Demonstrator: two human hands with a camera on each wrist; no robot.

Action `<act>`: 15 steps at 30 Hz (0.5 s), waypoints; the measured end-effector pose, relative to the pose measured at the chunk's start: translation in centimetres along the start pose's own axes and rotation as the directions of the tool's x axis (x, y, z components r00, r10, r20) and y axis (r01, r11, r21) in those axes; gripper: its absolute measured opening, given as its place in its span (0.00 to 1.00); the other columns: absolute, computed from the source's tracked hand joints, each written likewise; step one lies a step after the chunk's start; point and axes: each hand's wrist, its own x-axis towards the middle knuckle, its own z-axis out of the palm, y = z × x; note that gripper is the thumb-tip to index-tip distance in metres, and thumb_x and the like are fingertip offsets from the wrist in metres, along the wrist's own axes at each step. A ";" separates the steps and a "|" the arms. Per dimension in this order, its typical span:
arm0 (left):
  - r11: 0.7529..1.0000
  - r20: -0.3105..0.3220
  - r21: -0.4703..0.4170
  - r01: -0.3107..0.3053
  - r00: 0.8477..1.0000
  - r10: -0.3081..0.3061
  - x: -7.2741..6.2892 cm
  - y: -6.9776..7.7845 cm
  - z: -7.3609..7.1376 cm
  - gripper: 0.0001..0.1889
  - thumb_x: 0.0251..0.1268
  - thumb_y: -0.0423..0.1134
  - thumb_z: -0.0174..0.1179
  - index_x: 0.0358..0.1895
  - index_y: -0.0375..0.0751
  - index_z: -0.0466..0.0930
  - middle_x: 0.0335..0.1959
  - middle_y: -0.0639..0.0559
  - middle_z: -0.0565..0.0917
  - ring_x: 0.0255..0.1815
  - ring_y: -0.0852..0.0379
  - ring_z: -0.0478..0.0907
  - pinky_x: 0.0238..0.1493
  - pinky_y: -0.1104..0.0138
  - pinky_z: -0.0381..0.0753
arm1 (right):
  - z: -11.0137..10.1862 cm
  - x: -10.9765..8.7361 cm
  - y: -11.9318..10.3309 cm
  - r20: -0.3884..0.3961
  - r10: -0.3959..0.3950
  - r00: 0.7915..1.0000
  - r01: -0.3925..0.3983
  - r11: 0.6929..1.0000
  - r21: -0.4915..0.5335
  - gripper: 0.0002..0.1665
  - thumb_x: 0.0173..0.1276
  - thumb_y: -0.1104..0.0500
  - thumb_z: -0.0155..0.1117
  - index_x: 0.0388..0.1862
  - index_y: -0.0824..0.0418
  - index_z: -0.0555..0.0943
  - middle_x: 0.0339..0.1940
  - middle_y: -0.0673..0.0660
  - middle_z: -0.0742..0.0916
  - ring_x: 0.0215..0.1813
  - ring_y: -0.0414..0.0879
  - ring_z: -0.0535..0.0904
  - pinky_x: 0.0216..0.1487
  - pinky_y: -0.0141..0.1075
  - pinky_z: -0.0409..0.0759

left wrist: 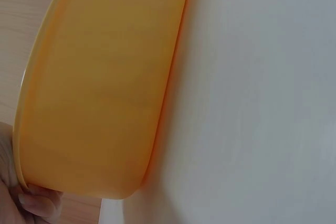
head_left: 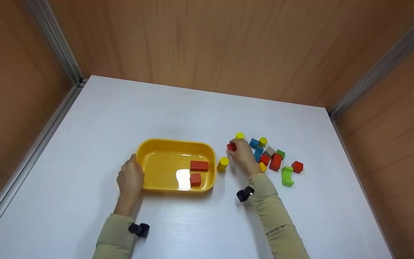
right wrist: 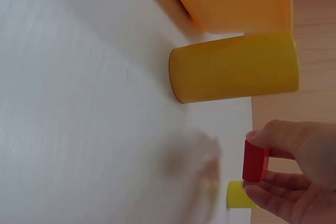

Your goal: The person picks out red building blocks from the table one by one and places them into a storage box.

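A yellow tray (head_left: 167,144) stands on the white table with two red blocks inside, one long (head_left: 199,166) and one short (head_left: 195,179). My left hand (head_left: 130,177) grips the tray's left rim; in the left wrist view its fingertips (left wrist: 39,203) curl at the rim. Right of the tray, my right hand (head_left: 242,154) pinches a small red block (right wrist: 254,161) between thumb and fingers, held above the table. A yellow cylinder (head_left: 222,164) stands upright between the tray and the right hand. Another yellow cylinder (head_left: 239,135) is just beyond that hand.
Several loose blocks lie right of the right hand: a blue one (head_left: 254,143), a long red one (head_left: 275,162), a light green arch (head_left: 287,176), a red one (head_left: 297,166) at the far right. Wooden panels (head_left: 192,43) border the table at back and sides.
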 end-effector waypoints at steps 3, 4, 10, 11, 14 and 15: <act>1.000 0.006 -0.001 0.010 1.000 -0.010 0.0 0.0 0.0 0.18 0.60 0.25 0.44 0.54 0.23 0.66 0.35 0.29 0.77 0.26 0.40 0.77 0.22 0.52 0.75 | -0.2 -0.5 -0.3 -0.008 0.022 1.000 -0.021 0.998 0.057 0.25 0.60 0.60 0.60 0.57 0.61 0.71 0.50 0.58 0.73 0.49 0.49 0.67 0.53 0.38 0.70; 1.000 0.010 -0.001 0.015 1.000 -0.015 0.0 0.1 0.0 0.18 0.60 0.25 0.44 0.55 0.23 0.66 0.35 0.29 0.77 0.26 0.40 0.77 0.22 0.52 0.75 | -0.3 -0.6 -0.4 -0.013 0.025 1.000 -0.024 0.997 0.072 0.25 0.60 0.61 0.60 0.57 0.60 0.70 0.50 0.57 0.73 0.49 0.49 0.67 0.53 0.37 0.70; 1.000 0.011 -0.008 0.011 1.000 -0.011 0.1 0.1 0.0 0.18 0.61 0.26 0.44 0.55 0.23 0.66 0.36 0.29 0.77 0.26 0.40 0.77 0.23 0.52 0.76 | -1.0 -1.5 -1.5 -0.091 -0.049 0.995 0.056 0.996 0.074 0.24 0.59 0.61 0.60 0.56 0.61 0.72 0.47 0.58 0.75 0.46 0.48 0.70 0.50 0.36 0.72; 1.000 0.010 -0.011 0.009 1.000 -0.009 0.1 0.1 0.0 0.18 0.61 0.26 0.44 0.55 0.23 0.66 0.36 0.29 0.77 0.27 0.39 0.77 0.23 0.52 0.76 | -1.1 -1.6 -1.7 -0.107 -0.072 0.992 0.079 0.995 0.068 0.23 0.59 0.62 0.60 0.55 0.62 0.72 0.46 0.58 0.75 0.46 0.49 0.71 0.49 0.36 0.72; 1.000 0.016 -0.017 0.015 1.000 -0.015 0.1 0.1 0.0 0.18 0.61 0.26 0.43 0.55 0.23 0.66 0.36 0.29 0.77 0.27 0.40 0.77 0.23 0.52 0.76 | -1.3 -2.1 -2.3 -0.163 -0.130 0.978 0.140 0.989 0.056 0.22 0.58 0.62 0.62 0.53 0.64 0.74 0.45 0.59 0.76 0.44 0.48 0.72 0.48 0.36 0.73; 1.000 0.019 -0.019 0.016 1.000 -0.016 0.1 0.1 0.0 0.18 0.62 0.26 0.43 0.55 0.23 0.65 0.37 0.29 0.77 0.27 0.40 0.77 0.24 0.52 0.76 | -1.4 -2.3 -2.5 -0.182 -0.149 0.972 0.161 0.986 0.053 0.22 0.57 0.63 0.62 0.52 0.64 0.74 0.44 0.60 0.76 0.44 0.48 0.73 0.48 0.36 0.74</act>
